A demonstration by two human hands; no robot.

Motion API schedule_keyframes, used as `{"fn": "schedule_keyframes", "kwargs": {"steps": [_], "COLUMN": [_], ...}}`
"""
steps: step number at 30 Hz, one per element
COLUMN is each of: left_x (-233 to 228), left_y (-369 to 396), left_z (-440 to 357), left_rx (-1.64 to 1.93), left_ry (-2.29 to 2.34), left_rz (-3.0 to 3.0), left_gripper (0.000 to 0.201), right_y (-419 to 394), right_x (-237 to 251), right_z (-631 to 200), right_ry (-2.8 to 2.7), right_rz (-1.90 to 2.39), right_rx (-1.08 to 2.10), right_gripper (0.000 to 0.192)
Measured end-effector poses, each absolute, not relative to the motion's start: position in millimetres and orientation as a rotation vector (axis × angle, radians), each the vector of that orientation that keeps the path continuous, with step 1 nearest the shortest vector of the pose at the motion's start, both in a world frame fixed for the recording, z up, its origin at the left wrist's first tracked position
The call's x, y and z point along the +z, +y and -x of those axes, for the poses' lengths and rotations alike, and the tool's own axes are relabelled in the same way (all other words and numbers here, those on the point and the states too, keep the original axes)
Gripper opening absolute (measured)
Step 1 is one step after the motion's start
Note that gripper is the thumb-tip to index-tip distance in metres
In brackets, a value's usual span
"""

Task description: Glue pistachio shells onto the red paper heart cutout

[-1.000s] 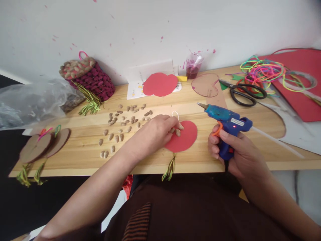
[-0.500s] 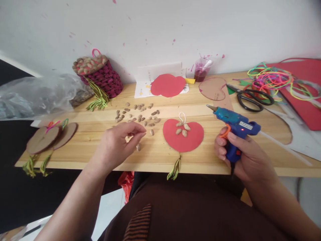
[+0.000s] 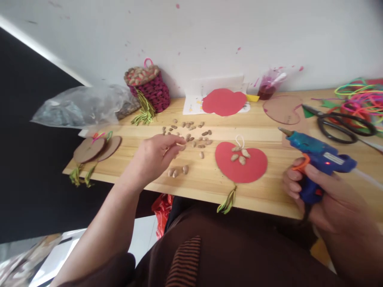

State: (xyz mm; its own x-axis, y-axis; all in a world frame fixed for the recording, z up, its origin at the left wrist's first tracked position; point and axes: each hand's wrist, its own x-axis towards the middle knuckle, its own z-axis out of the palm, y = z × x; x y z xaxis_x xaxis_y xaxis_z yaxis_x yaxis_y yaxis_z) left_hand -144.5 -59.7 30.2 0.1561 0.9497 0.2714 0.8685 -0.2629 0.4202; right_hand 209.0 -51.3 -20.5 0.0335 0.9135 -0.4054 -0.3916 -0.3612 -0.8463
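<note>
I read this as the shell-gluing step: the red apple-shaped paper cutout (image 3: 241, 162) lies flat near the front edge of the pale wooden tabletop (image 3: 269, 131), with three tan nut shells (image 3: 240, 155) clustered just below its white string loop (image 3: 239, 139) and a green yarn tassel (image 3: 227, 200) hanging off the table edge. The next move, as I judge it, calls for a clean pinch on one loose shell and a dab of glue beside the three. My left hand (image 3: 155, 153) hovers over the scattered loose shells (image 3: 187, 133), fingers (image 3: 176, 145) half curled toward each other, pinching at a shell; I cannot tell whether one is gripped. My right hand (image 3: 323, 191) is clamped around the blue hot glue gun (image 3: 317, 153), nozzle pointing left, well clear of the cutout.
</note>
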Motion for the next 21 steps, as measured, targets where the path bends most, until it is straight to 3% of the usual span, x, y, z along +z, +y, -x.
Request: {"fn": "schedule_keyframes", "kwargs": {"steps": [5,12,21], "left_x": [20.0,9.7,2.0], "left_y": [-95.8,-116.8,-104.4], "left_z": [181.4,181.2,172.5], "left_rx": [0.613,0.639,0.540], "left_ry": [1.905,1.773,1.578], "left_rz": [-2.177,-2.181,-2.310], "left_gripper": [0.024,0.026,0.023], "right_y": [-47.9,-46.0,-46.4], "right_x": [-15.6,-18.9,-19.9], "right_z": [-203.9,-202.4,-200.1], "right_ry": [-0.574,-0.605,-0.691], "right_rz": [1.312,1.310,1.306], "right_rx": [1.507,1.508,1.446], "right_gripper": [0.041,0.032,0.044]}}
